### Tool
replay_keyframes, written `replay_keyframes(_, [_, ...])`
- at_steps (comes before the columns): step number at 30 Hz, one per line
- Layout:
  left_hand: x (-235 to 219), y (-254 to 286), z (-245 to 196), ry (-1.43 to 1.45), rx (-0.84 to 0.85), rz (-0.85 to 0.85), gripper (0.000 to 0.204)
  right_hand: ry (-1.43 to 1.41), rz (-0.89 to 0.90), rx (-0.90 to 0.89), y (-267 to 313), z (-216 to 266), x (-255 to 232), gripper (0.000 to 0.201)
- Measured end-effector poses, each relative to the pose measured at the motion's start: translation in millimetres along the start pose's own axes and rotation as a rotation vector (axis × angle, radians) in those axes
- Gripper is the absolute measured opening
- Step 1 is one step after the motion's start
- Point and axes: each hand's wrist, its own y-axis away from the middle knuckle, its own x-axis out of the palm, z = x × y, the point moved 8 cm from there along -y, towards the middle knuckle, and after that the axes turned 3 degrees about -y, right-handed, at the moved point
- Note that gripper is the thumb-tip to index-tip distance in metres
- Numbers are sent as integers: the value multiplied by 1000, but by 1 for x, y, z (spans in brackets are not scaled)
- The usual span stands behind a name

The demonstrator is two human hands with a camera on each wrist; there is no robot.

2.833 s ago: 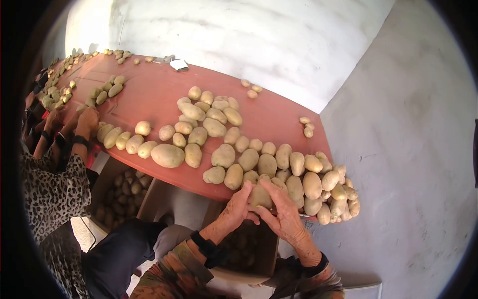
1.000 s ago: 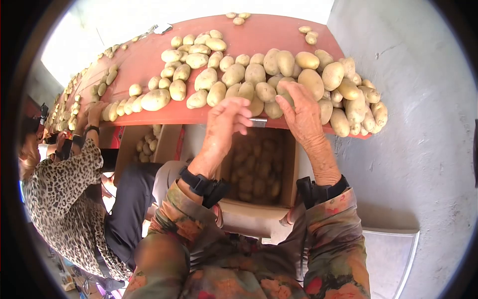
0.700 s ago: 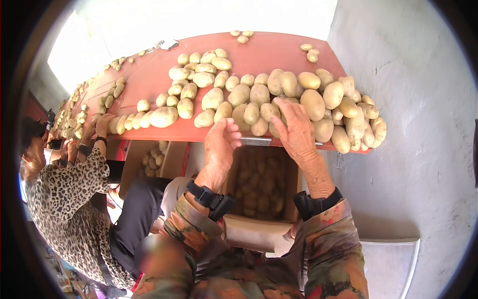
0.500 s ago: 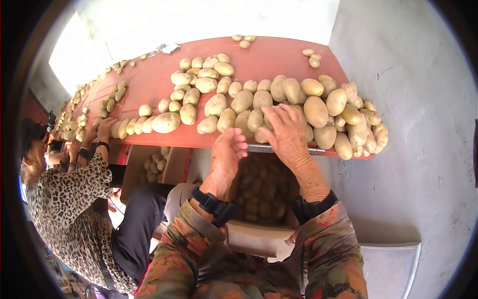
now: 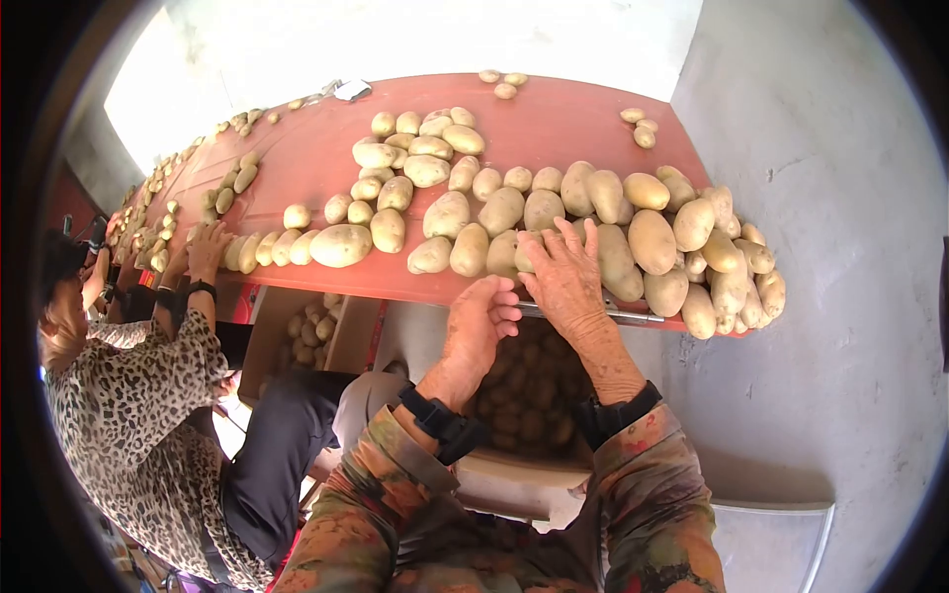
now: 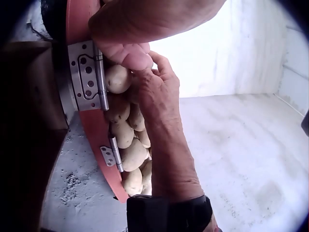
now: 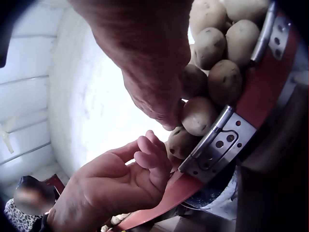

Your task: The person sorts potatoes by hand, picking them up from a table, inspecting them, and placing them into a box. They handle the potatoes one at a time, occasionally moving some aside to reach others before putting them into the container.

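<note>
A long pile of potatoes (image 5: 542,211) lies along the near edge of the red table (image 5: 435,290), heaped thicker toward its right end. My right hand (image 5: 568,287) rests on the front potatoes, fingers spread and pointing away from me, covering part of some. Just left of it, at the table edge, my left hand (image 5: 478,328) hovers with loosely bent fingers and nothing in its grasp. In the right wrist view, the left hand (image 7: 120,180) turns its palm up beside a front potato (image 7: 199,116). The left wrist view shows the right hand (image 6: 161,92) against the potatoes.
Metal hinges (image 7: 219,142) sit on the table's near edge. Under it stand a cardboard box (image 5: 529,466) of potatoes and another box (image 5: 348,341) to the left. A person in a leopard-print top (image 5: 138,415) works at the left. A grey wall (image 5: 820,257) closes off the right.
Earliest, both hands held one potato between them at the edge; then they parted. The right hand has since shifted left along the front potatoes. The left stays near the edge. The view tilted down.
</note>
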Motion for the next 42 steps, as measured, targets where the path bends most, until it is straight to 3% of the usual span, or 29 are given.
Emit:
replay_keyframes(5, [-3, 0, 0, -6, -6, 19, 27, -86, -83, 0, -3, -1, -10, 44])
replay_keyframes(12, [2, -2, -5, 53, -57, 114, 49, -221, -218, -91, -4, 25, -41, 38])
replay_keyframes(16, [13, 7, -23, 171, 22, 175, 62, -352, -112, -213, 2, 54, -43, 38])
replay_keyframes(17, [10, 4, -24, 160, 43, 181, 60, -420, -30, -255, 5, 57, -36, 38])
replay_keyframes(20, [7, 5, -30, 172, 55, 156, 46, -494, -29, -222, 5, 54, -52, 40])
replay_keyframes(22, [11, 12, -26, -197, -64, 226, 33, -431, -45, -182, 3, 36, -56, 39])
replay_keyframes(24, [19, 19, -25, -244, -25, 193, 26, -383, -186, 30, 5, 0, -63, 37])
replay_keyframes(27, [29, 24, -15, -458, -77, 271, 25, -308, -237, 131, 9, -28, -69, 35])
replay_keyframes(33, [41, 36, -11, -665, -108, 328, 24, -136, -224, 99, 12, -30, -63, 37])
replay_keyframes(39, [40, 37, 3, -679, -140, 428, 23, -46, -117, 59, 12, -26, -41, 42])
replay_keyframes(42, [37, 31, 8, -690, -116, 380, 21, -35, -89, 77, 12, -28, -34, 43])
